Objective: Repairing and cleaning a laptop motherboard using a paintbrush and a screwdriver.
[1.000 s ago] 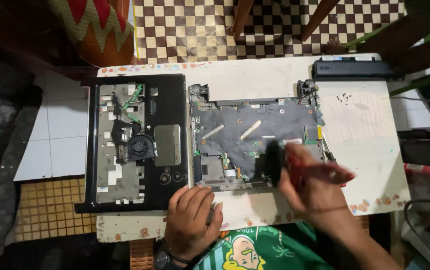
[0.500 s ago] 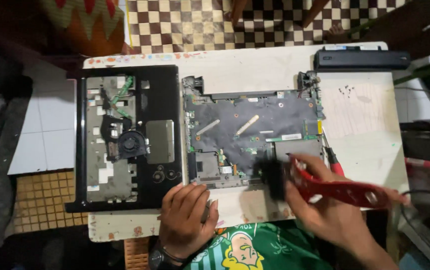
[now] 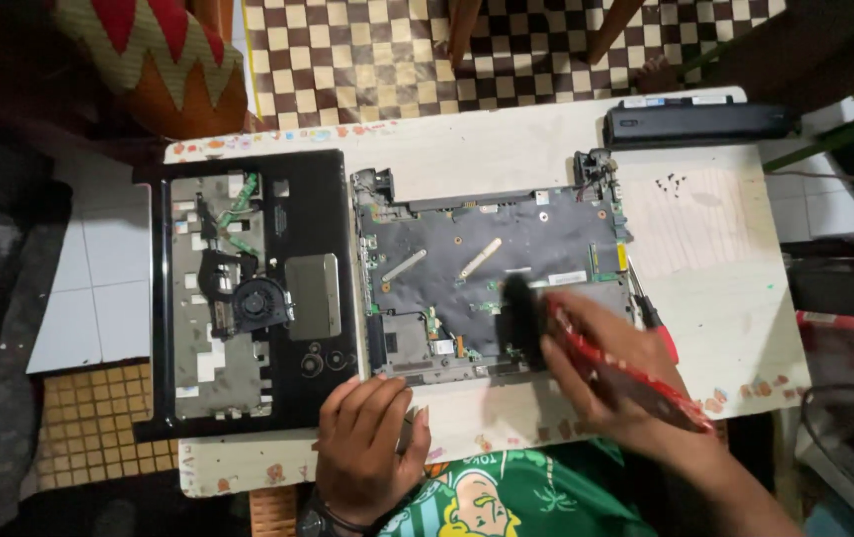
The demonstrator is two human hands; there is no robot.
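Your right hand [image 3: 611, 373] is closed around a brush [image 3: 586, 343] with a red handle, and that is the hand doing the work. The brush's black bristle head sits on the near right part of the circuit board [image 3: 492, 273], which lies in the middle of the table [image 3: 715, 259], just ahead of your chest. The red handle runs back from the bristles toward your right and toward you, so the brush's long axis slants across the board's near right corner rather than lining up with either edge.

The board itself lies with its long side left to right. Most of its bare surface stretches away to the left and far side of the bristles, so it lies across and ahead of your right hand.

Your left hand [image 3: 367, 452] holds nothing. It rests loosely curled, fingers down, on the table's near edge, just short of the board's near left corner, touching or almost touching it; you cannot tell which.

Further left, the black laptop shell [image 3: 333, 239] with its fan [image 3: 253, 303] lies beside the board, out of either hand's way.
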